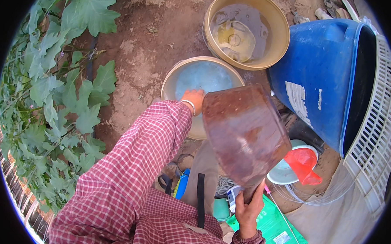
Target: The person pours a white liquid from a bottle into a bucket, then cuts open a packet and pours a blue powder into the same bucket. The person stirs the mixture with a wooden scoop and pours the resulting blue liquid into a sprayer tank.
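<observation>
My right hand (249,212) grips the short handle of a large reddish-brown plastic dipper (244,134), its outer side turned towards me. Left of the dipper, my left hand (194,99) reaches over the near part of a beige bucket (168,85) with bluish contents; its fingertips are at or in the bucket's opening, and whether they hold anything is hidden. The dipper overlaps the bucket's right side in the view. Behind them stands a second beige bucket (280,53) with murky liquid and a yellowish round patch inside.
At right lie a blue plastic barrel (318,71) and a white plastic grid (368,129). A pale basin (278,173) holds a red plastic bag (303,162). A green packet (276,223) lies near my right hand. Leafy plants (62,93) line the left.
</observation>
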A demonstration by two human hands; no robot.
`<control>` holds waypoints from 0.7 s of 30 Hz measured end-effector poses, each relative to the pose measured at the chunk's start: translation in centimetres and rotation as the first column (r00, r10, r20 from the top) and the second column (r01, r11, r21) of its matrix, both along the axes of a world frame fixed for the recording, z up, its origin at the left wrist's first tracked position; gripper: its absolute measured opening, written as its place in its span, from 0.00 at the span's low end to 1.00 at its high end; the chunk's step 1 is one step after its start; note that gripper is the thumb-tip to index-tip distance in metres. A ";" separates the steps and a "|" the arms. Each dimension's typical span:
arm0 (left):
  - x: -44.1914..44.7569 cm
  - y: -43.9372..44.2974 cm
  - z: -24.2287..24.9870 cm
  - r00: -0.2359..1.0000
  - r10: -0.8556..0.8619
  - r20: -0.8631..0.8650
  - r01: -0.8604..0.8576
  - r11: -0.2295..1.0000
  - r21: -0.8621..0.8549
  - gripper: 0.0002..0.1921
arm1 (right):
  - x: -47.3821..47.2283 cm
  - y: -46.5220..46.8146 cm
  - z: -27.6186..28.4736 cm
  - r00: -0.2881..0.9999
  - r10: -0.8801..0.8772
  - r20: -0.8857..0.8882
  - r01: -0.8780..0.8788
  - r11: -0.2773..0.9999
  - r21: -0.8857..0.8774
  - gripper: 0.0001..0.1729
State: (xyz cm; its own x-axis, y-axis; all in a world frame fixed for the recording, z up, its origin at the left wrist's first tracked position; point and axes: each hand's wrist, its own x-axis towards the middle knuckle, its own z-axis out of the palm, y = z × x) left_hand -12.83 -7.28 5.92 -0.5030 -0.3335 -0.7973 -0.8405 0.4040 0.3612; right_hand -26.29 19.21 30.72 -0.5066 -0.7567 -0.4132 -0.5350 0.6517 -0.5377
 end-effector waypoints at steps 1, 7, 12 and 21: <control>0.8 0.2 -0.5 0.995 0.091 -0.047 -0.089 0.995 0.055 0.19 | 0.0 -0.1 0.0 0.999 0.031 -0.014 -0.031 0.999 -0.029 0.42; 2.2 2.9 -1.6 0.995 -0.097 0.035 0.099 0.993 -0.063 0.19 | -2.8 -8.8 -2.6 0.993 -0.105 0.046 0.113 0.964 -0.243 0.41; 3.5 4.5 -1.4 1.000 -0.010 0.023 0.010 1.000 -0.013 0.19 | -7.4 -21.6 -8.4 0.951 -0.176 0.253 0.226 0.956 -0.189 0.38; 5.8 6.3 0.1 0.840 0.447 -0.306 -0.463 0.886 0.023 0.20 | -11.0 -31.8 -20.0 0.990 -0.136 -0.044 0.143 0.962 0.233 0.14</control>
State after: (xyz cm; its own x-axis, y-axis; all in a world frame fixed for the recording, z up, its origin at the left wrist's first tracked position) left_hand -7.06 -0.97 6.03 -0.4924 -0.6183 -0.6126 -0.7919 0.0262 0.6101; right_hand -37.28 -12.58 10.76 -0.6140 -0.5610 -0.5551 -0.4423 0.8271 -0.3467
